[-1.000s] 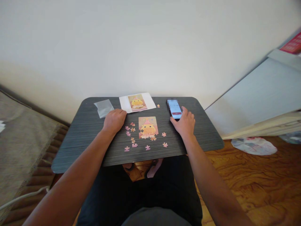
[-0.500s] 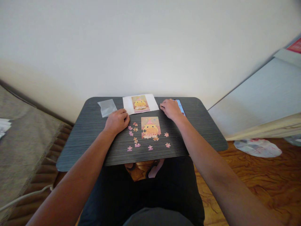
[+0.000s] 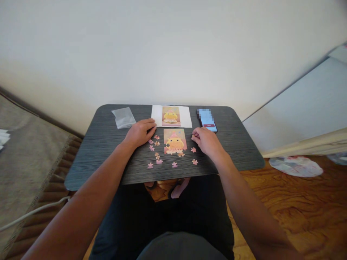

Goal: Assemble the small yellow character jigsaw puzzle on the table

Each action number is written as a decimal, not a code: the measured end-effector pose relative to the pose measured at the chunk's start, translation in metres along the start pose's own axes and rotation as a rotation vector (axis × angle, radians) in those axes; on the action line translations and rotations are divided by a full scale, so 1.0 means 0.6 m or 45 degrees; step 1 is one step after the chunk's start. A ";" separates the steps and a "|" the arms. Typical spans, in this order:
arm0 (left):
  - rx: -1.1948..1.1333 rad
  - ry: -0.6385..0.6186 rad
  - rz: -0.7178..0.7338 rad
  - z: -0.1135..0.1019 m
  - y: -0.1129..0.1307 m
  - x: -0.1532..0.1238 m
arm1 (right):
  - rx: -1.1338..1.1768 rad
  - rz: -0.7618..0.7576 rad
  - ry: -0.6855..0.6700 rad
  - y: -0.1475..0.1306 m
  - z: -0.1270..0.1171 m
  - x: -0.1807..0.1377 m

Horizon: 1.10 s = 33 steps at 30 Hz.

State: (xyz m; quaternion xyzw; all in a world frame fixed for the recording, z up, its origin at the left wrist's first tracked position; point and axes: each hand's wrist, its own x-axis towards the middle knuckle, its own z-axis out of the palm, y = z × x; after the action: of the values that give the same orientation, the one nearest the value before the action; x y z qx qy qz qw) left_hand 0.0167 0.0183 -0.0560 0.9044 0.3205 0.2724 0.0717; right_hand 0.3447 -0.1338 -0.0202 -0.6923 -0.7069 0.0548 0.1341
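Observation:
A partly assembled jigsaw puzzle (image 3: pixel 175 140) lies on the table, with a yellow character in a pink hat. My left hand (image 3: pixel 141 132) rests flat left of it, fingers stretched to the lower left corner of a white sheet (image 3: pixel 185 115) that carries the same picture. Right of the puzzle, my right hand (image 3: pixel 207 140) is closed in a pinch on a small puzzle piece (image 3: pixel 193 136). Loose pieces lie around: a pink piece (image 3: pixel 193 150) just below the right hand, a pink piece (image 3: pixel 195 162) nearer me, and several left of and below the puzzle.
A phone (image 3: pixel 208 121) with a lit screen lies beyond my right hand. At the back left is a clear plastic bag (image 3: pixel 124 117). The dark table (image 3: pixel 103 144) stands against a white wall, its near edge above my lap. A plastic bag (image 3: pixel 295 167) lies on the floor at right.
The picture sheet has shifted right and now lies straighter. My right hand has come back toward me, from the sheet's right edge to beside the puzzle, uncovering the phone. The left hand's fingers have stretched out.

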 end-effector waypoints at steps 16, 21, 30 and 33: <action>-0.050 0.258 0.028 -0.015 0.046 -0.003 | 0.107 0.104 -0.056 -0.016 -0.022 -0.023; -0.082 0.233 0.172 -0.021 0.084 0.001 | 0.746 0.128 -0.037 -0.033 -0.029 -0.018; -0.290 0.136 0.258 -0.057 0.176 -0.026 | 1.726 0.208 -0.314 -0.109 -0.014 0.003; -0.257 0.146 0.214 -0.065 0.192 -0.037 | 1.798 0.227 -0.368 -0.118 -0.016 -0.002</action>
State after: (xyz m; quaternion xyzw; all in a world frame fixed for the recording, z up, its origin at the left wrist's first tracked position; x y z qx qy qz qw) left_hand 0.0438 -0.0874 0.0017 0.8992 0.2182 0.3596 0.1206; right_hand 0.2790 -0.1384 0.0078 -0.4814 -0.4544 0.5997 0.4495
